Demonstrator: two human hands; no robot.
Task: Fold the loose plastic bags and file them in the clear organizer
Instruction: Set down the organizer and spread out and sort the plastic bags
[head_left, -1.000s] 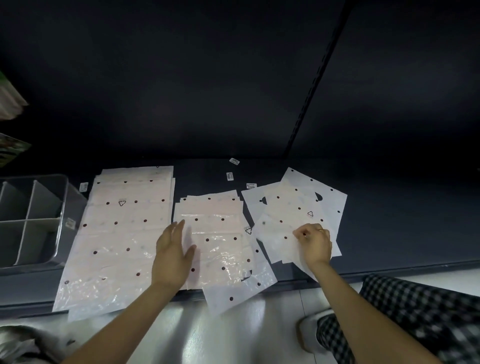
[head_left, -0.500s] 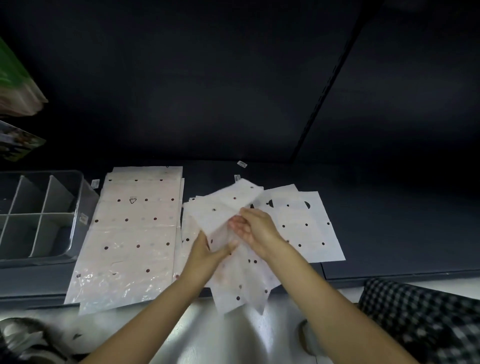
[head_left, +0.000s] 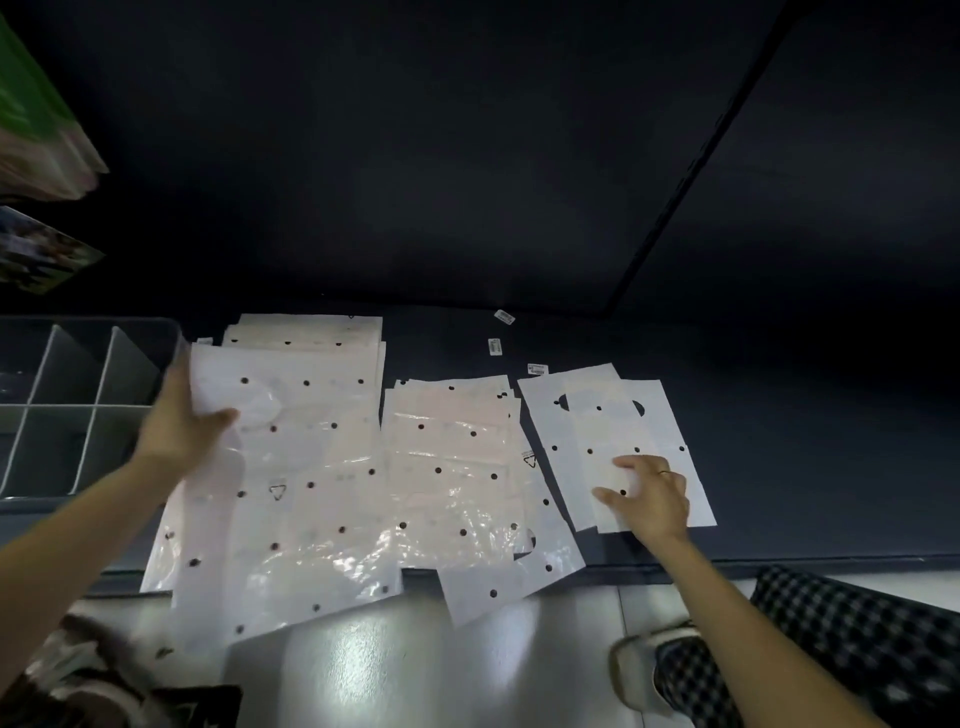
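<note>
Both hands parted: left hand (head_left: 179, 423) carries bag (head_left: 291, 410) above dark shelf (head_left: 805, 467).

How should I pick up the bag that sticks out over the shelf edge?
Pinch the overhanging corner of the white dotted bag from the near side, below the shelf. That part hangs free in the air, so fingers can get under it.

From my seat, 3 bag piles lie on the shelf (head_left: 779, 467): the left pile (head_left: 291, 467) at 11 o'clock, the middle pile (head_left: 452, 467) at 12, the right pile (head_left: 613, 415) at 1. The organizer (head_left: 78, 405) sits at 10, left of them.
</note>
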